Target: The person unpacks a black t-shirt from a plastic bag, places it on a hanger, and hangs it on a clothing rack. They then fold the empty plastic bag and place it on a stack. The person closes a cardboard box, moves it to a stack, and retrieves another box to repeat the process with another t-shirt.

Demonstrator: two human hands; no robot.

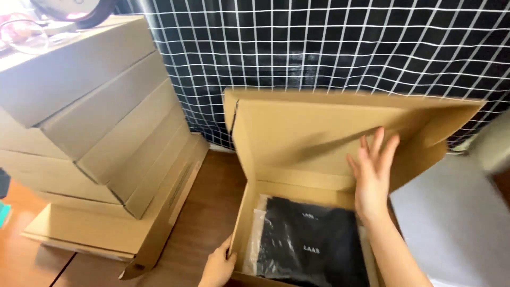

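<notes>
I see the open cardboard box (pixel 297 175) sitting at the desk's near edge, toward its right end, lid (pixel 319 133) raised & leaning back toward the black grid-pattern curtain (pixel 329 48). Inside the box: a black folded garment in a clear plastic bag (pixel 313 244), lying flat on the bottom. My right hand (pixel 372 180) is open, fingers spread, palm flat against the lid's inner face, gripping nothing. My left hand (pixel 218 266) curls over the box's front-left wall, thumb on the rim. W/ the brown wooden desk (pixel 207 212) bare between, a stack of closed flat cardboard boxes (pixel 95 133) fills the desk's left side, well apart from the open one.
</notes>
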